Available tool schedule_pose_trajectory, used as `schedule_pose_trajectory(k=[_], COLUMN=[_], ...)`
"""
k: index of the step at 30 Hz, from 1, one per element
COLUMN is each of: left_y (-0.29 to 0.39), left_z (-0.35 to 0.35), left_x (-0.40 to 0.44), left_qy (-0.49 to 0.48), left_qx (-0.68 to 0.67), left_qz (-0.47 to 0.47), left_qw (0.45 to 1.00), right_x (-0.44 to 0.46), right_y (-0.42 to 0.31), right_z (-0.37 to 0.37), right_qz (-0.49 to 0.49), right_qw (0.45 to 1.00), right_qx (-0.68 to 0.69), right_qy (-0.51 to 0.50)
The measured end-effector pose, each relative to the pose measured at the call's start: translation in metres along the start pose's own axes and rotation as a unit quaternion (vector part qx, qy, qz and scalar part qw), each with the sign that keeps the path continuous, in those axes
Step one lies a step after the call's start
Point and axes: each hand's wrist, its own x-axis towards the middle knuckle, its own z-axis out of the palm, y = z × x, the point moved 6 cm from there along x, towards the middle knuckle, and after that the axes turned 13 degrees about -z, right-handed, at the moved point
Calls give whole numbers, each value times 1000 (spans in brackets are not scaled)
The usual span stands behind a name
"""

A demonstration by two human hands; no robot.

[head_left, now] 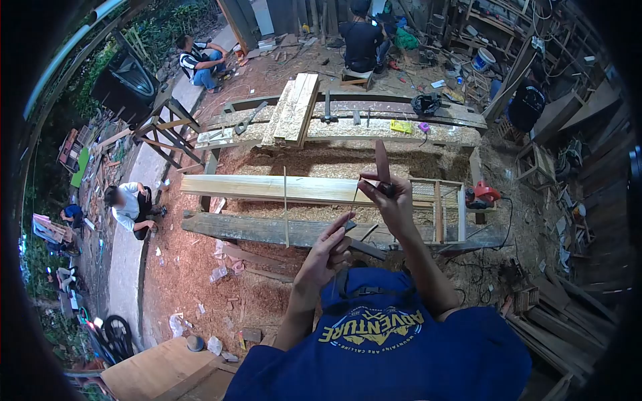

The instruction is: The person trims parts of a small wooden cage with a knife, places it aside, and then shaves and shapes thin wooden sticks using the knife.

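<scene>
Raised above the workbench, my right hand (394, 204) is closed around the dark handle of a flat brown blade-like tool (382, 160), which points away from me. My left hand (326, 257) sits lower and to the left, its fingers pinched at the lower end of a thin stick (354, 202). The stick's upper end reaches my right fingertips. Beneath the hands lie a long pale board (267, 187) and a dark weathered beam (261, 229), with a narrow strip (285, 207) across them.
Stacked planks (294, 110) and hand tools rest on the far bench (341, 127). A red power tool (486, 192) with a cord is at the right. Several people sit or crouch around the yard. A wooden tabletop (150, 367) stands at the lower left.
</scene>
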Motion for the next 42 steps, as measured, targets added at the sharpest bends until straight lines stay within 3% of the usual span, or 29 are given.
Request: schedule_pose_trajectory(k=[10, 14, 17, 20, 23, 27, 36, 42], left_y=[-3, -3, 3, 11, 24, 33, 37, 35], left_z=[4, 4, 8, 3, 3, 9, 21, 5], left_x=[5, 4, 0, 5, 5, 13, 17, 27], left_qy=[7, 9, -16, -2, 93, 86, 128, 125], left_qx=[1, -11, -12, 29, 109, 142, 162, 80], left_qz=[1, -3, 10, 55, 102, 143, 179, 223], left_qw=[1000, 1000, 1000, 998, 984, 976, 962, 963], right_x=[-6, 4, 6, 6, 4, 0, -15, -22], right_y=[-3, -4, 0, 1, 0, 0, 16, 16], right_z=[-3, -5, -6, -7, -4, 2, 5, 1], right_qz=[17, -13, 36, 45, 67, 91, 100, 113], right_qw=[999, 999, 995, 990, 985, 975, 966, 967], right_qx=[-32, 7, 44, 55, 63, 70, 114, 138], right_qy=[30, -35, -80, -125, -147, -190, -212, -182])
